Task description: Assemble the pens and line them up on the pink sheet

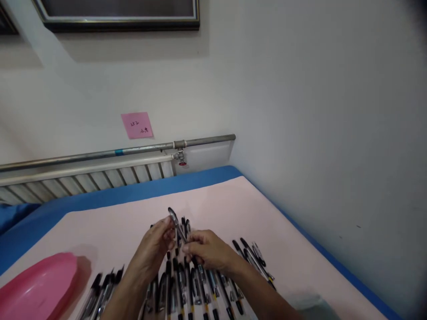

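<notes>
One pen (179, 229) with a dark-tipped, clear-looking upper end is held at a slant above the table. The fingers of my left hand (155, 242) close on it near that upper end. My right hand (208, 251) pinches the same pen lower down, its fingertips around the barrel. Below and between both hands lie many loose pens (187, 289) with black ends and clear barrels, partly hidden by my hands and forearms. Loose caps and pen parts appear among them, though blur hides their details.
More pens lie in a group (255, 260) to the right and another bunch (100, 293) at the left. A pink plastic basin (40, 284) stands at the far left. Behind the pink-and-blue table covering (213, 195) are a radiator (100, 180) and a pipe; a wall borders the right.
</notes>
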Available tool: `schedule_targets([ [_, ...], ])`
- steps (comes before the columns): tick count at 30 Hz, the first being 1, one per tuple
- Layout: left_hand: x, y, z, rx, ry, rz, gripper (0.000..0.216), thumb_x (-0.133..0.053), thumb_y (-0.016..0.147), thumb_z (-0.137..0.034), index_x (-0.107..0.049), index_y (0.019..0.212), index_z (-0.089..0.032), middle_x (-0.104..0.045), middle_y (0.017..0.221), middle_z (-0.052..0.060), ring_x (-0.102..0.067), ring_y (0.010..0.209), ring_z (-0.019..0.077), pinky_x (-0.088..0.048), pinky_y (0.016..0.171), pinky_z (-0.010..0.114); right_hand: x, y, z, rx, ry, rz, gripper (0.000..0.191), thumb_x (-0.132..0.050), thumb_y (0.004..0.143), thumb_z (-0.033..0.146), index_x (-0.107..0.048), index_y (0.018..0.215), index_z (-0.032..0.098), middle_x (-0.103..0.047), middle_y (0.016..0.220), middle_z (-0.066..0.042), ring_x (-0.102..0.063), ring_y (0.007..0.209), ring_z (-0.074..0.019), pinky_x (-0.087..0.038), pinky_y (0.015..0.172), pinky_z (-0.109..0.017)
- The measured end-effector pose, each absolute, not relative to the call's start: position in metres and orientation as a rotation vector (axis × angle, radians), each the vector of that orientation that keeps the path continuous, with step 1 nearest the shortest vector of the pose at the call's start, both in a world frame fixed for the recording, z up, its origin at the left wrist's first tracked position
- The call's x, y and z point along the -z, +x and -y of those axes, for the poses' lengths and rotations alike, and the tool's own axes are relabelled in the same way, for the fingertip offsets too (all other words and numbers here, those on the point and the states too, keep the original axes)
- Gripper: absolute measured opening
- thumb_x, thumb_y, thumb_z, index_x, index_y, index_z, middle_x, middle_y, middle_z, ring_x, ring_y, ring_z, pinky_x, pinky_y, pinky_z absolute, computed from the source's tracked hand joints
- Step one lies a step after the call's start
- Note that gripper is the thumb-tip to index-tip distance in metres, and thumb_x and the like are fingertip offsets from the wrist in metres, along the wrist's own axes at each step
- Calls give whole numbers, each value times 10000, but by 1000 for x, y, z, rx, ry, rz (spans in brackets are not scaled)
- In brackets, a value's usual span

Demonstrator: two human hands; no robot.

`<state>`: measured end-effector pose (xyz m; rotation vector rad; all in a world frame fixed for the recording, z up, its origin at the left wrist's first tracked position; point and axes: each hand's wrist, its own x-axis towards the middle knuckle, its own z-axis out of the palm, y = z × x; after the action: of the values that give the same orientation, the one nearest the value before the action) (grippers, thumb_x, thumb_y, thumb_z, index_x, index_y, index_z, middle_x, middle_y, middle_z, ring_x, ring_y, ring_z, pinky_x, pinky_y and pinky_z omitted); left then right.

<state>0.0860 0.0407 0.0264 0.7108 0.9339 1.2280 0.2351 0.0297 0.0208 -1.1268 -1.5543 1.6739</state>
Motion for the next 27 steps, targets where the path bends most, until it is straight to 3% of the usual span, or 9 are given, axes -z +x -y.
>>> schedule_targets([
  [5,-25,46,-63,-1471,600,-909,176,-652,686,-224,-649,801,-92,-559,725,20,-440,500,48,-367,390,164,-22,238,-27,-1702,-1118,1726,101,-525,702,234,-540,635,159,-576,596,21,-389,453,-57,-255,431,-179],
  [10,-6,4,-72,-1645,243,-869,83,-527,690,-76,-603,689,-109,-559,731,33,-535,618,99,-489,543,235,-17,227,-28,-1623,-1284,1744,83,-522,701,220,-555,660,157,-587,611,8,-417,504,-74,-260,454,-186],
  [12,-1,6,-68,-1492,284,-822,92,-534,674,-59,-604,716,-102,-521,681,16,-463,510,59,-422,438,184,-13,222,-29,-1647,-1294,1699,106,-511,727,248,-554,687,159,-595,633,4,-399,489,-65,-260,451,-183],
  [16,-1,28,-56,-1145,497,-795,196,-587,743,-215,-616,911,-119,-423,613,-34,-285,399,9,-210,322,136,-8,217,-32,-1827,-1248,1551,137,-494,753,291,-515,697,168,-590,628,13,-334,405,-42,-236,401,-173],
  [19,-3,38,-50,-1044,582,-804,256,-604,748,-256,-610,972,-133,-411,612,-39,-269,405,1,-187,341,131,-10,216,-33,-1950,-1217,1497,134,-482,752,280,-530,708,163,-584,620,12,-316,380,-35,-215,372,-162],
  [23,-1,39,-49,-1122,615,-802,219,-639,721,-249,-630,892,-113,-387,575,-47,-273,414,3,-184,352,136,-13,215,-30,-2047,-1169,1479,161,-449,752,269,-566,765,159,-578,617,10,-301,377,-36,-195,374,-166],
  [27,4,38,-52,-1204,606,-822,175,-668,691,-222,-637,814,-102,-340,511,-68,-253,400,3,-173,347,135,-10,211,-27,-1805,-1238,1541,75,-520,698,232,-521,666,164,-522,567,39,-338,446,-52,-244,449,-188],
])
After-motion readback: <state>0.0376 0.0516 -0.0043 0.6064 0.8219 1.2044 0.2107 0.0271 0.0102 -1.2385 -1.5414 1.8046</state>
